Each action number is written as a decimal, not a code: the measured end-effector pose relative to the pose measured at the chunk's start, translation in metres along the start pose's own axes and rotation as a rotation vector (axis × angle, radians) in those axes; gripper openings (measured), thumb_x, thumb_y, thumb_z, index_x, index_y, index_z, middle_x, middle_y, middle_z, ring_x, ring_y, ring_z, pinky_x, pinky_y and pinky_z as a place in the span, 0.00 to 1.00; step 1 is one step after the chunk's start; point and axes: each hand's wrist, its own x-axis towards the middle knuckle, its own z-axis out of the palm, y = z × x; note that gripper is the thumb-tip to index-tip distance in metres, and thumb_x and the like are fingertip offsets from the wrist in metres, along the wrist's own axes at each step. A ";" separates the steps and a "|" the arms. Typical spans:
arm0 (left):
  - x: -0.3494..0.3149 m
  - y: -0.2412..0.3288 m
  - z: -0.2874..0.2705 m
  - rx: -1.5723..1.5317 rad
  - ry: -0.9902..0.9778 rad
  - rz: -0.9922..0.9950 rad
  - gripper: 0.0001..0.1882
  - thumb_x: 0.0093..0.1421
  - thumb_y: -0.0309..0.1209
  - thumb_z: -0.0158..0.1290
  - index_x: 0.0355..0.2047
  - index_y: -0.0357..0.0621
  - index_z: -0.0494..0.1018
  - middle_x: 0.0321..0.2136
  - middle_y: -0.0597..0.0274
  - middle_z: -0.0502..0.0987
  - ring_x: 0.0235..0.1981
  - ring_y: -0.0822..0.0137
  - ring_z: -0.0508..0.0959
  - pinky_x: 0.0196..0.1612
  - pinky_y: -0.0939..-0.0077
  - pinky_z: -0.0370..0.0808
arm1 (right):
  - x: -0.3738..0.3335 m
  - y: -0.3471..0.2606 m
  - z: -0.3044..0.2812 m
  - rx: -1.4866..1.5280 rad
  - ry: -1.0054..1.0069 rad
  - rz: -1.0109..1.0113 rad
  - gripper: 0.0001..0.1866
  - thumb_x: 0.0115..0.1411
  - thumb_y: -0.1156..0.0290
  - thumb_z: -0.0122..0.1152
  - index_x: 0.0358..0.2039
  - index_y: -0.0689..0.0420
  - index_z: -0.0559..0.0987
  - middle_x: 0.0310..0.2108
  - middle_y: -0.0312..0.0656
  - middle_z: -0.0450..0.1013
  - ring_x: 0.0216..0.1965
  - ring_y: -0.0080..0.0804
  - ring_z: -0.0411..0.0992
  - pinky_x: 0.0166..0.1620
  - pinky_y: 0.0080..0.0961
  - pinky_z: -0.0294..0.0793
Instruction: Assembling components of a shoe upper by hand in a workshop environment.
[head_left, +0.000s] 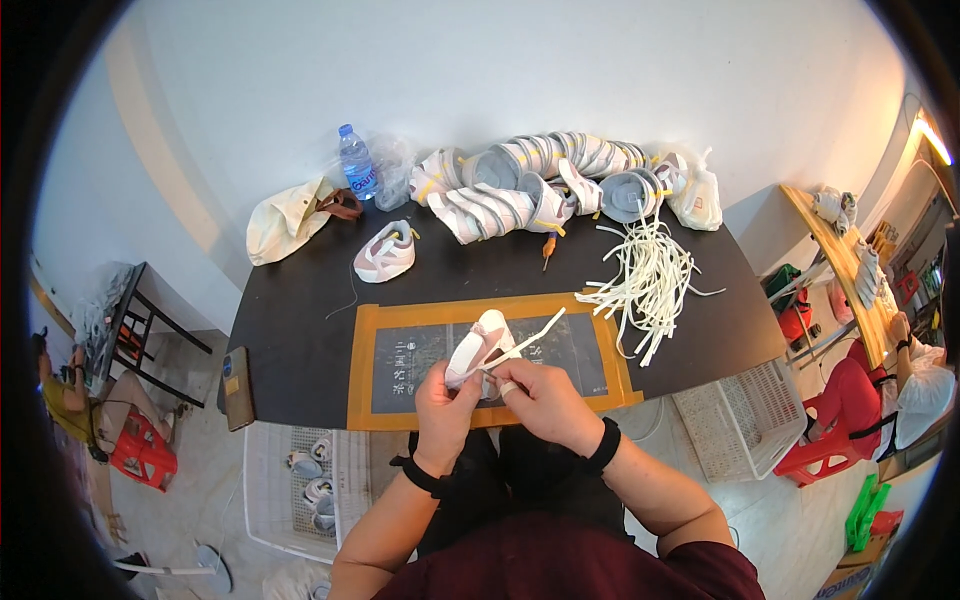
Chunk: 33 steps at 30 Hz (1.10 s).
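Above the dark mat, my left hand (447, 412) grips a white and pale pink shoe upper (464, 354) near its edge, thumb pressed on it. My right hand (548, 400), with a ring on one finger, pinches a narrow white strip (540, 334) against the shoe upper. The strip's free end sticks out up and to the right. My fingers cover the spot where strip and upper meet. Beyond the mat on the left sits another pink and white shoe upper (385, 252). At the right lies a loose bundle of white strips (648, 275).
Shoe uppers (510, 210) are stacked along the table's back, an orange-handled awl (548, 247) before them. A blue-labelled bottle (356, 162), cream cloth bag (285, 222) and phone (238, 388) are on the left. Tape borders the mat (366, 352). Below stand white crates (262, 500). Other people sit at both sides.
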 end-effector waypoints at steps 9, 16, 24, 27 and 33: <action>0.000 0.000 0.000 -0.006 0.002 0.015 0.09 0.62 0.26 0.57 0.40 0.36 0.73 0.31 0.72 0.74 0.29 0.83 0.69 0.32 0.86 0.67 | 0.004 -0.001 -0.003 0.015 -0.052 0.065 0.07 0.64 0.73 0.53 0.38 0.60 0.78 0.26 0.39 0.74 0.26 0.23 0.71 0.33 0.24 0.72; 0.001 -0.003 -0.002 -0.026 0.009 -0.012 0.10 0.61 0.26 0.58 0.41 0.37 0.73 0.31 0.71 0.74 0.29 0.83 0.69 0.33 0.86 0.68 | 0.008 0.004 -0.002 -0.023 -0.078 0.022 0.08 0.64 0.73 0.53 0.40 0.60 0.78 0.29 0.43 0.76 0.29 0.28 0.73 0.36 0.26 0.73; 0.007 -0.010 -0.012 0.219 -0.003 0.094 0.10 0.61 0.25 0.58 0.41 0.34 0.73 0.30 0.67 0.75 0.29 0.80 0.71 0.32 0.83 0.70 | 0.019 0.005 -0.007 -0.132 -0.126 0.004 0.09 0.63 0.72 0.53 0.40 0.60 0.78 0.30 0.47 0.76 0.29 0.35 0.75 0.37 0.30 0.73; 0.015 -0.002 -0.016 0.250 -0.055 0.144 0.09 0.61 0.26 0.57 0.40 0.34 0.74 0.29 0.64 0.75 0.28 0.78 0.73 0.31 0.81 0.72 | 0.029 0.012 -0.005 -0.180 -0.101 -0.013 0.08 0.62 0.71 0.54 0.39 0.59 0.76 0.28 0.46 0.75 0.28 0.36 0.74 0.35 0.30 0.73; 0.014 0.001 -0.016 0.455 -0.022 0.148 0.09 0.59 0.28 0.58 0.39 0.37 0.76 0.26 0.57 0.76 0.29 0.70 0.76 0.34 0.74 0.73 | 0.045 0.011 -0.007 -0.280 -0.247 -0.036 0.08 0.59 0.71 0.52 0.38 0.59 0.72 0.27 0.55 0.75 0.30 0.55 0.76 0.34 0.43 0.74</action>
